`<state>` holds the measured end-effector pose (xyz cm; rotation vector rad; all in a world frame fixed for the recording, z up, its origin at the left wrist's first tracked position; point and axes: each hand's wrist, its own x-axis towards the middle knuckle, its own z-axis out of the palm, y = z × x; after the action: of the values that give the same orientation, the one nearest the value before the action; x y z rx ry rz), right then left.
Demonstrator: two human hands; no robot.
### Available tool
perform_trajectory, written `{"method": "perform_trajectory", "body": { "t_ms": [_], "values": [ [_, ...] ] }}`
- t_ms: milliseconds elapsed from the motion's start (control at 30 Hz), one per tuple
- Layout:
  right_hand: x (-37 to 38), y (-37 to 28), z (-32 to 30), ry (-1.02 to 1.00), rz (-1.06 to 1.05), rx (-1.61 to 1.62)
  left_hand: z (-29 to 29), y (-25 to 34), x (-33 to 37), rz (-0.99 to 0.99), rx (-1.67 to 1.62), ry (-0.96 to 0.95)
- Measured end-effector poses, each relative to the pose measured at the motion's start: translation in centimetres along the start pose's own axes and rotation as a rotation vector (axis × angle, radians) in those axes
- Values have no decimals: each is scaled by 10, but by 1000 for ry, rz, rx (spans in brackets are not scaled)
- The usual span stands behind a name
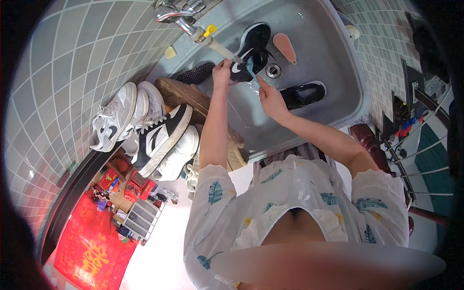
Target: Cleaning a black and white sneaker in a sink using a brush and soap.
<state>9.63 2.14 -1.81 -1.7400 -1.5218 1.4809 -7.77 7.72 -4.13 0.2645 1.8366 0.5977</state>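
My left hand (221,75) is closed on the near end of a black sneaker (239,74) with a white side mark, holding it in the grey sink (333,48). My right hand (273,102) grips a light blue brush (252,71), its head against the sneaker beside the dark laces. The tap's pale spout pipe (222,50) ends right above the sneaker. A black shoe (309,94) lies in the sink to the right of my right hand. Beyond the round drain (273,71) is a pink paddle-shaped thing (284,48).
White and black-and-white sneakers (162,137) are piled left of the sink, next to a brown shoe (183,96). A chrome tap (176,17) with a yellow valve handle (210,31) stands at the back left. A wire rack (427,171) is at the right, and tiled walls flank the sink.
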Motion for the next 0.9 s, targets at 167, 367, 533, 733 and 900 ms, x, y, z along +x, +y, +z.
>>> {"method": "perform_trajectory", "body": {
  "t_ms": [167, 367, 533, 733, 900],
  "values": [
    [76, 3, -12, 179, 55, -36, 22, 5, -11, -13, -66, -7],
    [6, -1, -8, -87, 30, 11, 8, -8, 2, 39, -39, -17],
    [46, -5, 0, 71, 23, -88, -7, -19, 23, 153, 59, 7],
    [48, 8, 0, 35, 97, -42, 11, 2, -4, 106, 39, 25],
    [28, 3, 5, 66, 100, -26, 5, 4, -3, 138, 51, 45]
  ]
}}
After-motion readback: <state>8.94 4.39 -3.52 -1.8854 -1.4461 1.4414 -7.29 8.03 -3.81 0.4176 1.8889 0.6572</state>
